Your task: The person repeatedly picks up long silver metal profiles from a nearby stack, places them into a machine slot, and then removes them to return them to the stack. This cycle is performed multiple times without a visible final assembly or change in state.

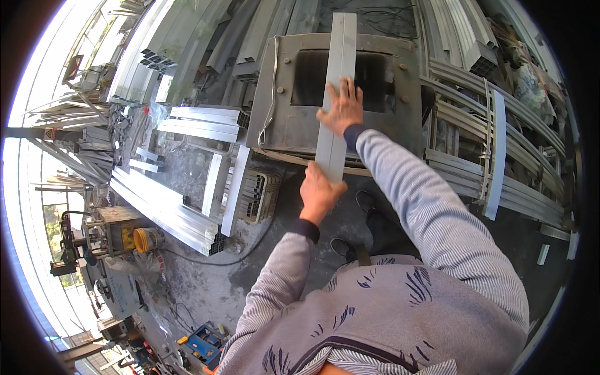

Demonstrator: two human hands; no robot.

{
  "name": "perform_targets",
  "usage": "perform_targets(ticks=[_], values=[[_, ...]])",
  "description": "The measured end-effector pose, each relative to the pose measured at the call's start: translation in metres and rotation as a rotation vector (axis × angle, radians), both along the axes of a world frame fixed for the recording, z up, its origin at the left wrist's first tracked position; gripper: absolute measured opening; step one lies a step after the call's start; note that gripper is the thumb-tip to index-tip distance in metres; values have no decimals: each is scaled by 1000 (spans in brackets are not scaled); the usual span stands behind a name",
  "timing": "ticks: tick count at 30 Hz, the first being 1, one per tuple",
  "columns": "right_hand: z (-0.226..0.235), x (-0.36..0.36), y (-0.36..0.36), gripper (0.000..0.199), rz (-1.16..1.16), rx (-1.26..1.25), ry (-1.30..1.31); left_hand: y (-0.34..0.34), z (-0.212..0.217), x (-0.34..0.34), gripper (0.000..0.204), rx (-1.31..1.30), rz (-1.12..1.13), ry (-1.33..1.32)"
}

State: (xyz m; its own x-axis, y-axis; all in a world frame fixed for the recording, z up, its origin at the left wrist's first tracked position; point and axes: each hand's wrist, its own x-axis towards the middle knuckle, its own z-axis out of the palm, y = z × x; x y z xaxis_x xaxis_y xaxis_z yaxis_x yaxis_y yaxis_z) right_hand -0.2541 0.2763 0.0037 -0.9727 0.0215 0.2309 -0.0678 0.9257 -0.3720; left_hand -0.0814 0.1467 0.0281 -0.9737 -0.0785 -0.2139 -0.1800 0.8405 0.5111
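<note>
Lying across the metal worktable [269, 119], overhanging its near & far edges, the grooved aluminium profile [343, 50] is prob. light, stiff & a bit slippery. L hand [320, 195] has fingers curled round the end at the worktable's near edge; R hand [345, 112] rests atop it mid-worktable, fingers spread wide. Best hold: both long edges, pts well apart, as prob. thin walls may dent.

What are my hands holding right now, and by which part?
A long silvery metal bar: the left hand grips its near end; the right hand lies over its middle, whether gripping is unclear.
</note>
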Motion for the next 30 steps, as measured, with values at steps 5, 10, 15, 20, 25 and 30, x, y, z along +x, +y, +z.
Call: perform_targets(ticks=[5,10,15,20,25,30], values=[[16,-70,-18,80,3,8,-33,-11,28,-71,83,-126,55,-139],[2,-40,-67,83,56,26,17,-51,15,-34,82,-85,78,-74],[-7,27,-94,82,117,-35,20,-81,-5,31,81,-47,109,-153],[-16,88,-108,83,146,-50,-14,-96,-16,92,79,-28,101,-163],[-20,121,-116,83,149,-55,-13,-106,-22,128,78,-28,108,-168],[-23,162,-129,87,183,-86,-55,-117,-31,168,78,-54,108,-154]])
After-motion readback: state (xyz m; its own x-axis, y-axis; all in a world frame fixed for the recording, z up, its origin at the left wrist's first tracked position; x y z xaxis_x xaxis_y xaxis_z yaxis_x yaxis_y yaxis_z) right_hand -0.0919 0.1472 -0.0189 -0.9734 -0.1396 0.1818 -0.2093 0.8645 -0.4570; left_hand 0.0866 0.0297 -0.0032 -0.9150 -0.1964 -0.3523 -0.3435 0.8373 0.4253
